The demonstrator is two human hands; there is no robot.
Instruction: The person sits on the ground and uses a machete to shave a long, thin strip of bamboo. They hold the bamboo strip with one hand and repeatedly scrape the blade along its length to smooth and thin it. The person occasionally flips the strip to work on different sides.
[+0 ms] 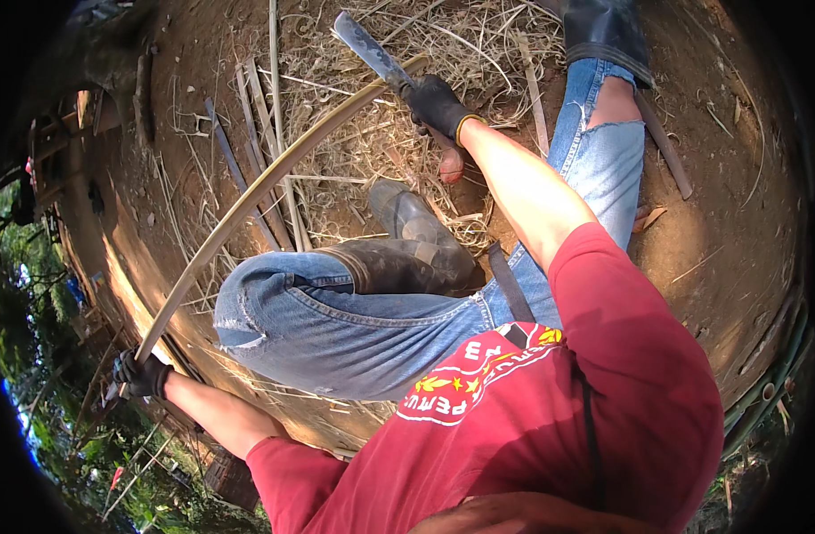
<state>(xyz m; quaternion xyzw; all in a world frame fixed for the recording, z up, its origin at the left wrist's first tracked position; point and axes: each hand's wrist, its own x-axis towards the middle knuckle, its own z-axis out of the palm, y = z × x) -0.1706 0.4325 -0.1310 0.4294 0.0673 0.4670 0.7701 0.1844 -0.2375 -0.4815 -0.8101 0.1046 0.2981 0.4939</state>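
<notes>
From my distant post I see both hands of the person in dark gloves. The left hand [143,374] is closed around the lower end of a long, pale strip [283,164], near the left side of the view. This strip rises in a bent curve in front of the bent knee, toward the upper middle. There the right hand [438,107] has its fingers wrapped around the handle of a large knife [369,48], whose grey blade crosses the strip close to its upper end. I cannot tell if the right fingers also touch the strip. Below, pale shavings [478,44] cover the brown soil [719,240], just beside a worn, dark boot [398,262], and more narrow strips [256,133] lie nearby.
</notes>
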